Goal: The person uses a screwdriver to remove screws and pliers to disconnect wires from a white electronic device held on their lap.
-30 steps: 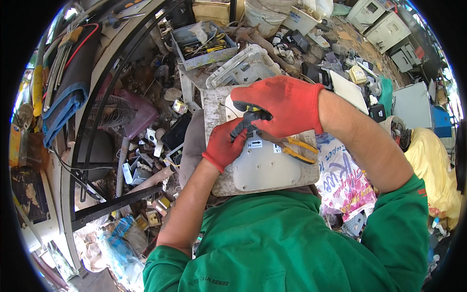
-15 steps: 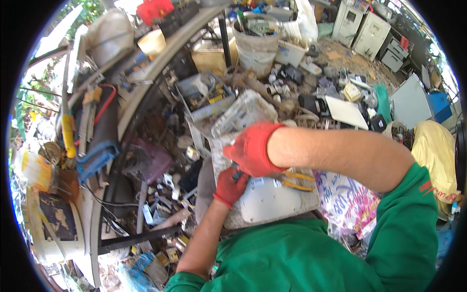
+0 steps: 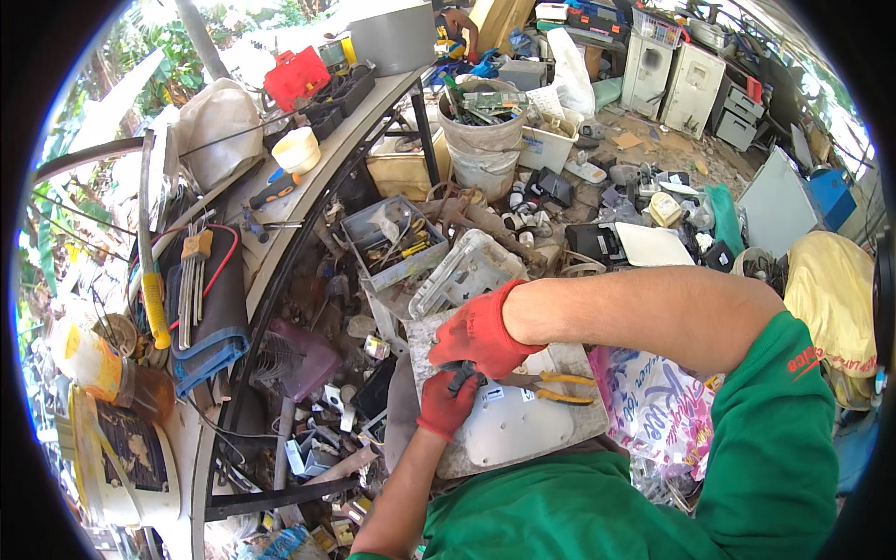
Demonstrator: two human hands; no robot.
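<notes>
White casing (image 3: 509, 431) under both gloved hands — L (image 3: 446, 403), R (image 3: 481, 331).

— What's under those red gloves?

— A white plastic casing (image 3: 516, 431), rounded at the corners, lying flat on a grey slab (image 3: 560, 359). A small label patch shows near its top edge.

— And the dark thing?

— A small black tool (image 3: 460, 375) at the casing's ten o'clock corner, pinched between the left hand (image 3: 448, 403) below and the right hand (image 3: 483, 331) above.

— Anything beside it?

— Yellow-handled pliers (image 3: 551, 386) lie at the casing's one o'clock, handles pointing to three.
</notes>
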